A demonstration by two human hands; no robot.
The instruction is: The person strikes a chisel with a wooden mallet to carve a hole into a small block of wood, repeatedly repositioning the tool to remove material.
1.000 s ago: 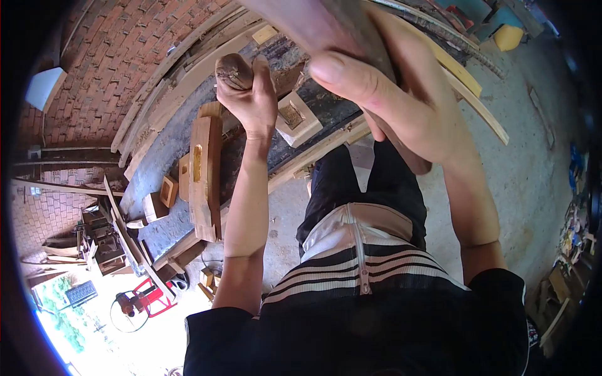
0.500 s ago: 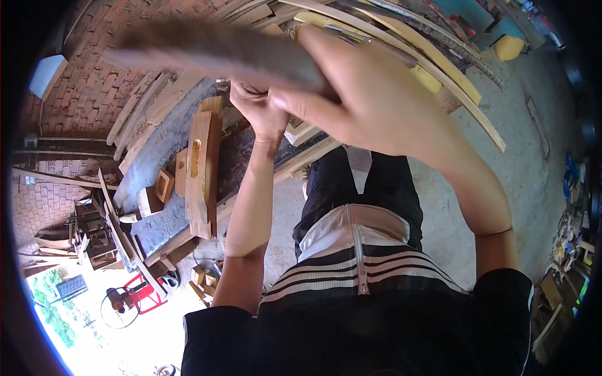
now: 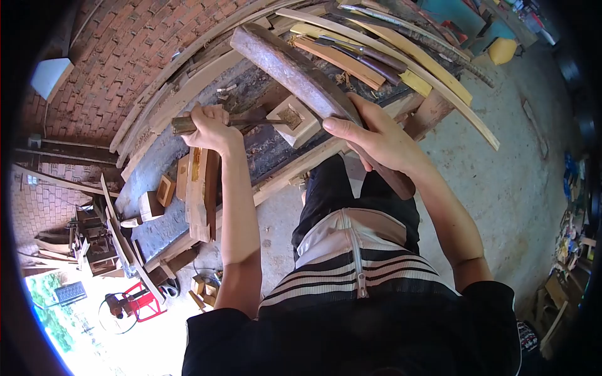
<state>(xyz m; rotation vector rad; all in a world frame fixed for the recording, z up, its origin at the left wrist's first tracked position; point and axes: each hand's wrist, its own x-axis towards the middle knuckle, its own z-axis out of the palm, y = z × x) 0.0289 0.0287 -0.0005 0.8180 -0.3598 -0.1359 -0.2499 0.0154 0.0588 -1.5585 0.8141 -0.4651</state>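
left hand (image 3: 212, 129) gripping chisel (image 3: 254, 121), tip at mortised block (image 3: 295, 122); right hand (image 3: 376, 135) wrapped round wooden mallet (image 3: 295, 75).

Open workshop with a red brick wall (image 3: 132, 69) and a grey concrete floor (image 3: 501, 169)
A long dark-topped workbench (image 3: 150, 188) runs beside the wall, its near edge edged in timber; boards lie along its far side; bright daylight floods the lower-left corner, where greenery (image 3: 53, 307) shows outside; a red stand (image 3: 145, 302) sits in that glare; scraps litter the floor's right edge.
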